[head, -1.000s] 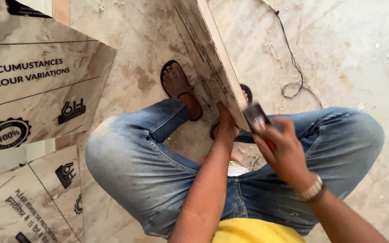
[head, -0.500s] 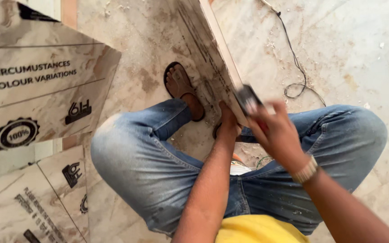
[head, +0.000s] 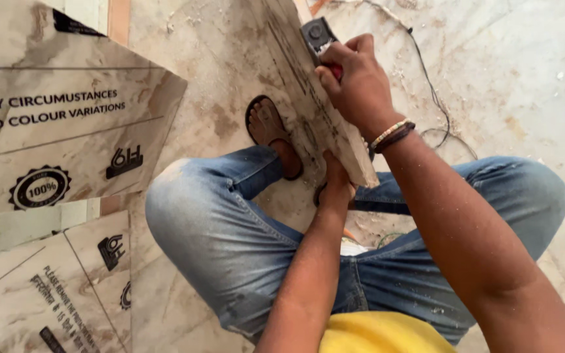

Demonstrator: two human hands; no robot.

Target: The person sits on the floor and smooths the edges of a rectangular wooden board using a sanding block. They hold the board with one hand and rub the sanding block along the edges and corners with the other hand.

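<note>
A beige stone-look tile [head: 308,111] stands on its edge between my knees, tilted and running away from me. My left hand [head: 336,186] grips its near lower end. My right hand [head: 354,82], with bead bracelets at the wrist, holds a small dark hand tool with a red grip [head: 318,36] pressed against the tile's top edge, far along it. I squat in blue jeans [head: 230,235], and my sandalled foot [head: 269,131] rests on the floor left of the tile.
Two printed tile cartons [head: 53,131] lie at the left, one above the other. A thin dark cable [head: 436,104] snakes over the dusty marble floor [head: 524,78] at the upper right. Wooden trim [head: 118,19] runs along the top left.
My right hand has slid the tool away from me along the tile's top edge, from near my knee to the far part. My left hand has stayed on the near end.
</note>
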